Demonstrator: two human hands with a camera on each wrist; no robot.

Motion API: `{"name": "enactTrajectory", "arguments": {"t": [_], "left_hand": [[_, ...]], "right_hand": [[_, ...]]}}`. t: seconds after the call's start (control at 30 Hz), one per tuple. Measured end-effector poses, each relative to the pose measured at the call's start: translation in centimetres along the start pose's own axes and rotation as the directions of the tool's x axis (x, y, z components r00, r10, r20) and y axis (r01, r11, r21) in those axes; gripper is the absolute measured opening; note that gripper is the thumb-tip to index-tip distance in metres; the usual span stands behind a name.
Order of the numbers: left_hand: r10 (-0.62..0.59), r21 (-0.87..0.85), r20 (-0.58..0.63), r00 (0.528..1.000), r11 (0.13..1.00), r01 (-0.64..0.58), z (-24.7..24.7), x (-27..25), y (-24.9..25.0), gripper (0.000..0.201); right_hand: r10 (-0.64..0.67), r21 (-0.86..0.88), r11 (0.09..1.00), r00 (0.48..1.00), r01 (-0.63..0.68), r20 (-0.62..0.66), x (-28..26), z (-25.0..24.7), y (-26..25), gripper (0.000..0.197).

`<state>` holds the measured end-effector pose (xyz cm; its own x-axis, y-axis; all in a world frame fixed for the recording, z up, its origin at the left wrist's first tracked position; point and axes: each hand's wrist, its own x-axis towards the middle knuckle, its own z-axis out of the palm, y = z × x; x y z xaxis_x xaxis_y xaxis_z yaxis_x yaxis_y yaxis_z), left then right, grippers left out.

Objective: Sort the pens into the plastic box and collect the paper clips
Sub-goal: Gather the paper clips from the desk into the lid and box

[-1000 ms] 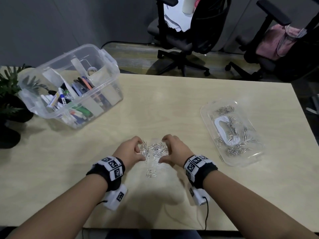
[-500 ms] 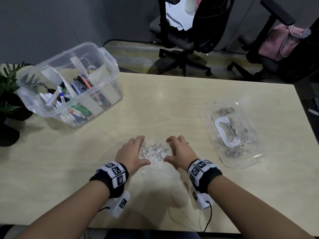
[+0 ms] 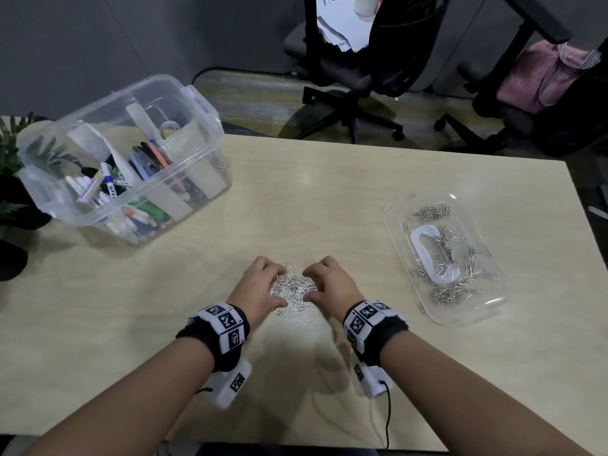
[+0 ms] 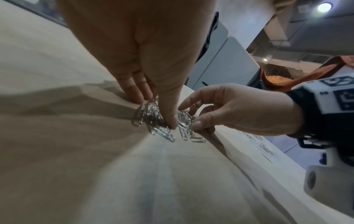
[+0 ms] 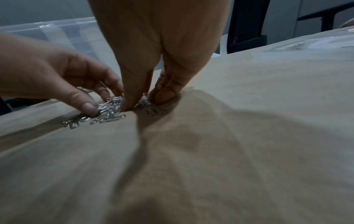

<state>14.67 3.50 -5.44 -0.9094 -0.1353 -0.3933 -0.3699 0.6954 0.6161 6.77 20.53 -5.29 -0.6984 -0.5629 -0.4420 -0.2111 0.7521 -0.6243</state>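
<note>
A: Where are the hands?

B: Both down on the table (image 3: 329, 192), cupped round a small heap of paper clips (image 3: 296, 289). Left hand (image 3: 260, 286) and right hand (image 3: 332, 284) face each other w/ the heap between them.

A: Gripping?

B: Fingers curled on both. Left wrist view shows left thumb and fingertips (image 4: 138, 97) down in the clips, pinching some; right thumb tip presses the heap's near edge. In the right wrist view the right hand's fingers are also curled onto the clips. How many each hand really has hold of, can't tell: palms hide the middle of the heap.

A: Any strays?

B: A few clips lie just outside the left thumb, nr the wristband (image 3: 227, 324). Blurry, can't count.

A: Rest of the clips?

B: In a clear shallow tray (image 3: 398, 205) off to the right, well apart from the hands, scattered round something white; can't make out what.

A: Pens?

B: In the plastic box (image 3: 197, 103), far left, standing and leaning btwn card dividers. The box wall blurs the lower ones.

A: Anything else?

B: Plant (image 3: 10, 149) cut off at the left edge, office chairs (image 3: 378, 60) behind the table, tops cropped.
</note>
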Motion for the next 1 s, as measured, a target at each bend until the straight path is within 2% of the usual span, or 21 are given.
{"name": "enactTrajectory", "arguments": {"t": [0.13, 0.3, 0.37, 0.5, 0.6, 0.77, 0.87, 1.0], "left_hand": [[0.031, -0.043, 0.035, 0.999, 0.999, -0.030, -0.5, 1.3, 0.5, 0.048], [0.011, -0.055, 0.095, 0.995, 0.998, -0.006, -0.8, 1.9, 0.6, 0.049], [0.003, -0.042, 0.114, 0.994, 0.999, 0.002, -1.0, 2.1, 0.7, 0.042], [0.009, 0.095, 0.157, 0.988, 0.995, -0.024, -1.5, 2.4, 1.3, 0.018], [-0.003, 0.129, 0.175, 0.985, 0.991, -0.020, -1.5, 2.5, 1.4, 0.015], [0.009, 0.070, 0.135, 0.991, 0.997, -0.019, -2.2, 2.5, 1.4, 0.012], [0.003, -0.049, 0.065, 0.998, 0.999, 0.000, -3.4, 2.3, 1.6, 0.004], [0.048, -0.105, -0.055, 0.997, 0.993, -0.054, -6.3, 1.7, 2.5, 0.005]], "right_hand": [[-0.022, -0.036, 0.999, 0.999, 0.024, 0.044, 1.4, 0.5, -1.1, 0.042], [-0.012, -0.090, 0.996, 0.996, 0.019, 0.085, 2.5, 0.1, -1.4, 0.029], [0.010, -0.120, 0.993, 0.994, 0.004, 0.113, 2.8, -0.1, -1.6, 0.026], [0.014, -0.166, 0.986, 0.990, 0.010, 0.141, 3.1, 0.0, -1.8, 0.023], [-0.010, -0.182, 0.983, 0.990, 0.036, 0.143, 2.9, 0.1, -1.7, 0.020], [-0.059, -0.161, 0.984, 0.989, 0.081, 0.136, 2.2, -0.6, -1.7, 0.023], [-0.098, -0.144, 0.983, 0.987, 0.116, 0.129, 1.8, -1.8, -2.2, 0.025], [-0.172, -0.111, 0.977, 0.982, 0.180, 0.083, 1.5, -3.9, -3.7, 0.024]]}}
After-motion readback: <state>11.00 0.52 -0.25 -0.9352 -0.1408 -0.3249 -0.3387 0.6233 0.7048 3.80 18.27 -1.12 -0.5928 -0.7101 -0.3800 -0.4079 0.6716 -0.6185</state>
